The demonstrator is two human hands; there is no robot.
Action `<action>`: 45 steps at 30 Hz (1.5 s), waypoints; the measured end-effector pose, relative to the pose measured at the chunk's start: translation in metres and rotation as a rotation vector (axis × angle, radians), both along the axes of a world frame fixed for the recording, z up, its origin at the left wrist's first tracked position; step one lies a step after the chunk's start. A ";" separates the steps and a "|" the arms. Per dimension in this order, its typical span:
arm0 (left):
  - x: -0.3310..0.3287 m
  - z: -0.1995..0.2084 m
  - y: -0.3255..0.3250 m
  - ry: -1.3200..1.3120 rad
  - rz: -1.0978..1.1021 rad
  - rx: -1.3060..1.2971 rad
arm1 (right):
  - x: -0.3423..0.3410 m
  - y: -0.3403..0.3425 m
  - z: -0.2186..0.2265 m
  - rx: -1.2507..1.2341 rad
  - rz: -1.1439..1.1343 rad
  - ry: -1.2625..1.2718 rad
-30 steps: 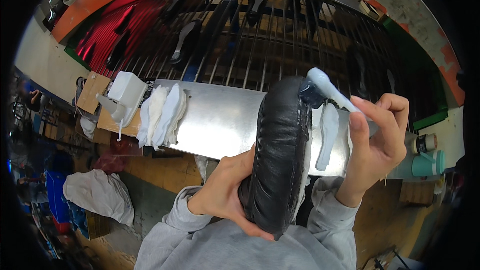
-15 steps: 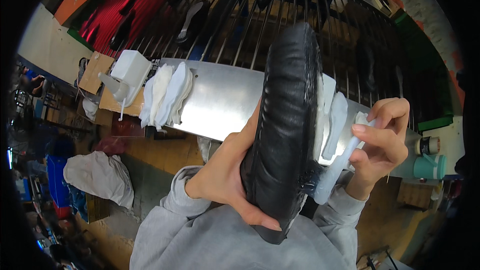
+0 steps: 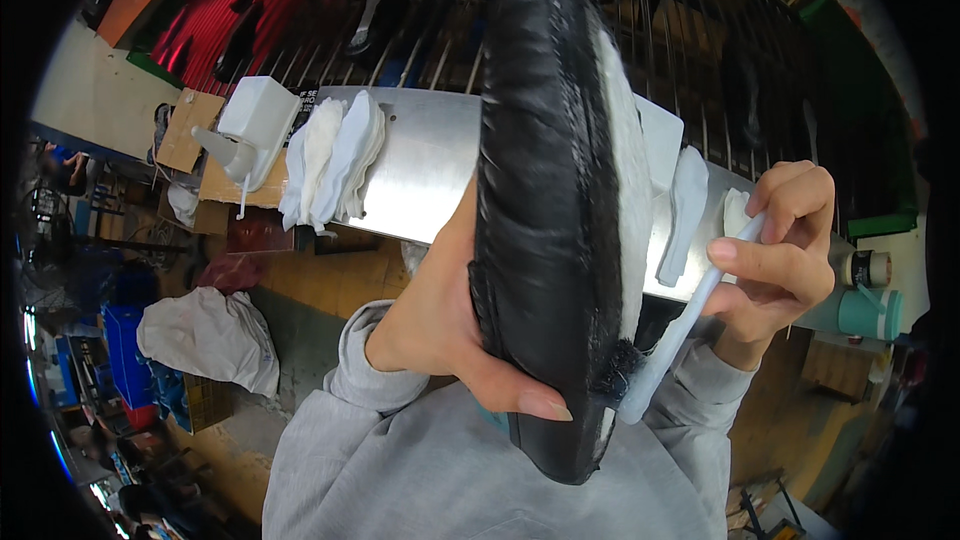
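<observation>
A black leather shoe [image 3: 540, 190] with a puckered upper stands nearly upright before me, its underside turned to the right and showing a whitish layer. My left hand [image 3: 445, 330] is wrapped round it low down, thumb across the near side. Between the thumb and fingers of my right hand [image 3: 785, 245] is a thin pale insole [image 3: 670, 350], seen edge-on. Its lower end meets the shoe's underside beside a dark fuzzy tuft [image 3: 622, 368]; whether it presses there I cannot tell. The inner fingers of my left hand are hidden behind the shoe.
Beyond the shoe lies a metal shelf [image 3: 425, 155] with stacked pale insoles [image 3: 335, 165] and another insole [image 3: 685, 215]. A white plastic container [image 3: 258, 118] stands at the left. Behind runs a rack of metal rods [image 3: 440, 50] carrying dark shoes. A teal jug [image 3: 868, 312] is at the right.
The shoe has risen and come closer, tilting slightly left. My right hand has shifted a little right, and the insole's upper end now stands farther from the shoe.
</observation>
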State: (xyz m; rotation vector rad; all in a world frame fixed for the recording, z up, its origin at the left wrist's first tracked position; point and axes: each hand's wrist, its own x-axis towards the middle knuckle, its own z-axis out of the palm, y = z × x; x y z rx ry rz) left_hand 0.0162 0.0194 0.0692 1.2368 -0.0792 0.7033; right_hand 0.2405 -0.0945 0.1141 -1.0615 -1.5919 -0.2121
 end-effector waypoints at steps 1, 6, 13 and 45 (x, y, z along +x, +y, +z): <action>0.001 0.000 0.000 -0.009 0.004 -0.002 | 0.000 -0.001 -0.001 -0.003 0.007 0.003; -0.002 0.007 0.003 0.020 0.076 0.035 | -0.001 -0.005 -0.006 -0.054 0.027 0.018; -0.014 0.027 0.006 0.120 0.111 -0.042 | -0.002 -0.013 -0.018 -0.127 0.117 0.101; -0.023 0.018 0.000 0.324 0.291 -0.257 | -0.013 0.000 -0.015 -0.169 -0.151 0.170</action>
